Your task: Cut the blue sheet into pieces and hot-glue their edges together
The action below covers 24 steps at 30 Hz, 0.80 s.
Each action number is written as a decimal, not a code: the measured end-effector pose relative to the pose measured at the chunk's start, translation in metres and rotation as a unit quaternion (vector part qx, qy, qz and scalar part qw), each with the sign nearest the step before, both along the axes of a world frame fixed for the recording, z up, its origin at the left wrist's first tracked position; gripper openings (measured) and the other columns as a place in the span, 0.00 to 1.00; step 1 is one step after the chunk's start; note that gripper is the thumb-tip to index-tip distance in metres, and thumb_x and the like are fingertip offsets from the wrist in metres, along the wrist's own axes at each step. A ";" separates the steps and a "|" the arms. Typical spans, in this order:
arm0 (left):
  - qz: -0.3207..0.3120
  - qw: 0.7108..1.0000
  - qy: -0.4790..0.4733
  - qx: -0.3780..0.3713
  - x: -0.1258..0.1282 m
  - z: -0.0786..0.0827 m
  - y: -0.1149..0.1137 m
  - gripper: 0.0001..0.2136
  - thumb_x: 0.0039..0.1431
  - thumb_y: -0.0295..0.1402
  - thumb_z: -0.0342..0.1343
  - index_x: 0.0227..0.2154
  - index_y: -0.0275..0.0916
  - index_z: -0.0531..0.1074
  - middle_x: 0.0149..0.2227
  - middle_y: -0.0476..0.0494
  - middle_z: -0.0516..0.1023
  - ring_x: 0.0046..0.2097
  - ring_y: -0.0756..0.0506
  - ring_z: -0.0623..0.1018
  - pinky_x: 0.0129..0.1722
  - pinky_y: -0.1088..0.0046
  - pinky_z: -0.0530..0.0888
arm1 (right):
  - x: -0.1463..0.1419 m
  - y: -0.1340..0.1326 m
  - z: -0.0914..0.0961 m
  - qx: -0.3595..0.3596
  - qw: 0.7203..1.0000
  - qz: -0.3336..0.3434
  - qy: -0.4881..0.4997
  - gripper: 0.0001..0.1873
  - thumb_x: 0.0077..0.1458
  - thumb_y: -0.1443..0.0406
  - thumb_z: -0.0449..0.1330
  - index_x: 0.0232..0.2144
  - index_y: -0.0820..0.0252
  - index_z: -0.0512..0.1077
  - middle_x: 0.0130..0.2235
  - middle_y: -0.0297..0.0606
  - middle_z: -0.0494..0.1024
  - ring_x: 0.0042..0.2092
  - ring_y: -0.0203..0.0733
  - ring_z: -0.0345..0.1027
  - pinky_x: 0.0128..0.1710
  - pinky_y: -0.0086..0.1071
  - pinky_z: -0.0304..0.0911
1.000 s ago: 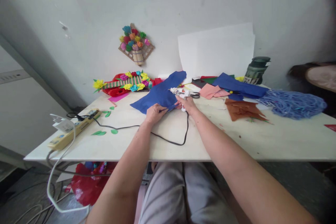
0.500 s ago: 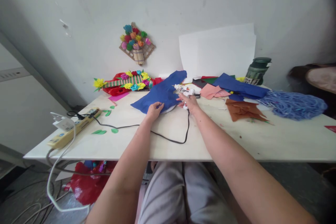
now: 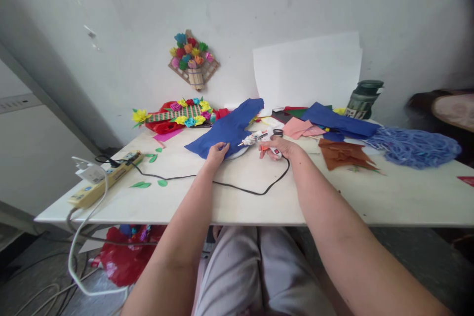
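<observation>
Blue fabric (image 3: 222, 131) — glue gun (image 3: 255, 138) in right grip (image 3: 280, 147)

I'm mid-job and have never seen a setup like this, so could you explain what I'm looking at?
There is no machine here: these are a person's bare hands, seen by one camera worn on the head, looking forward and down. The right hand holds a white glue gun, whose black cord runs left toward a power strip. The left hand is at the near edge of a blue sheet; its exact grip is hard to see. Also on the white table are green leaf cutouts, a brown sheet, blue yarn and a green-lidded bottle.
</observation>
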State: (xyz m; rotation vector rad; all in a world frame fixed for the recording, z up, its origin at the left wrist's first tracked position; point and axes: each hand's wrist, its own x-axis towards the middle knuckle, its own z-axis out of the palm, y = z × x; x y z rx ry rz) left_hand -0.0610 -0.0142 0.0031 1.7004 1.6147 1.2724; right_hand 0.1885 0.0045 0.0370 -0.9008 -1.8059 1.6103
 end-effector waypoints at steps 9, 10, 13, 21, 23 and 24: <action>0.013 1.000 0.014 0.003 0.001 0.002 -0.002 0.14 0.51 0.43 0.51 0.22 0.37 0.69 0.18 0.55 0.60 0.24 0.53 0.60 0.26 0.76 0.59 | -0.004 0.001 -0.003 0.004 0.998 -0.008 -0.058 0.18 0.41 0.54 0.64 0.21 0.65 0.69 0.20 0.41 0.76 0.10 0.26 0.53 0.09 0.23 0.50; 0.013 1.000 0.016 0.005 0.002 0.003 -0.002 0.14 0.51 0.43 0.51 0.22 0.37 0.69 0.18 0.55 0.60 0.24 0.52 0.61 0.26 0.76 0.59 | -0.004 0.001 -0.002 0.011 0.998 -0.005 -0.062 0.19 0.42 0.54 0.64 0.21 0.66 0.69 0.20 0.40 0.75 0.10 0.26 0.52 0.10 0.23 0.50; 0.010 1.000 0.015 0.012 0.002 0.002 -0.002 0.14 0.51 0.43 0.51 0.22 0.37 0.69 0.19 0.54 0.62 0.25 0.52 0.61 0.27 0.76 0.59 | -0.004 0.002 -0.004 0.024 0.997 0.004 -0.069 0.19 0.43 0.53 0.63 0.21 0.66 0.70 0.21 0.41 0.76 0.10 0.26 0.52 0.10 0.24 0.51; -0.003 1.000 -0.028 0.000 0.000 -0.003 0.000 0.15 0.50 0.45 0.51 0.22 0.37 0.67 0.18 0.55 0.58 0.23 0.53 0.57 0.26 0.75 0.57 | -0.005 0.004 -0.006 0.031 0.996 -0.007 -0.084 0.19 0.42 0.53 0.64 0.26 0.65 0.69 0.22 0.39 0.76 0.11 0.27 0.53 0.10 0.24 0.52; -0.008 0.999 -0.034 0.004 0.000 -0.003 0.000 0.15 0.50 0.45 0.51 0.22 0.37 0.66 0.19 0.55 0.58 0.23 0.53 0.57 0.26 0.75 0.57 | -0.005 0.003 -0.005 0.032 0.994 -0.003 -0.101 0.20 0.43 0.53 0.63 0.26 0.66 0.69 0.22 0.39 0.76 0.11 0.26 0.53 0.10 0.24 0.52; -0.011 0.999 -0.037 0.006 0.000 -0.003 0.000 0.15 0.50 0.45 0.51 0.22 0.37 0.67 0.19 0.55 0.58 0.23 0.53 0.57 0.26 0.75 0.57 | -0.006 0.003 -0.005 0.034 0.994 -0.003 -0.108 0.20 0.43 0.52 0.63 0.26 0.66 0.69 0.22 0.39 0.76 0.11 0.26 0.53 0.10 0.24 0.52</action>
